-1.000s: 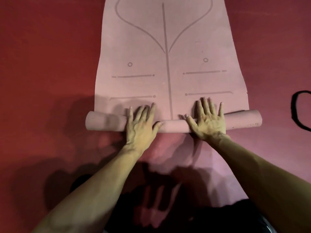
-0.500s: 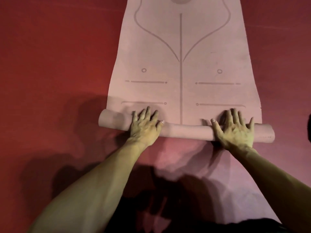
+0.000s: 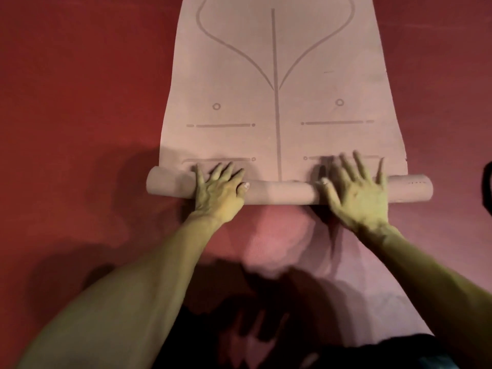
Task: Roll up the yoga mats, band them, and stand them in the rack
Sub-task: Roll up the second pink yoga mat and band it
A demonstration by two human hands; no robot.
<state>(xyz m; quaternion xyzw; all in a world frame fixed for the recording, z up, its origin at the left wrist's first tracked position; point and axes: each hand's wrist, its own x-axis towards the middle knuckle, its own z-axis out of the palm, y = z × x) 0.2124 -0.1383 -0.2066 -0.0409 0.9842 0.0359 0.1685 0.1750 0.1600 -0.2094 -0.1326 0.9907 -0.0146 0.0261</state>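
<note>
A pink yoga mat [image 3: 277,75] with printed alignment lines lies flat on the red floor and stretches away from me. Its near end is wound into a roll [image 3: 282,191] that lies crosswise. My left hand [image 3: 219,191] presses palm-down on the left part of the roll, fingers spread over its top. On the right part rests my right hand [image 3: 358,193], flat, with fingers splayed onto the flat mat beyond. Neither hand grips anything.
Red floor [image 3: 80,102] surrounds the mat on both sides. A black band or strap [image 3: 487,187] shows partly at the right edge. My shadow and dark clothing fill the bottom middle.
The roll has moved a little farther up the mat, now reaching the lowest printed line. My right hand slid outward along the roll earlier; both hands stay pressed on it.
</note>
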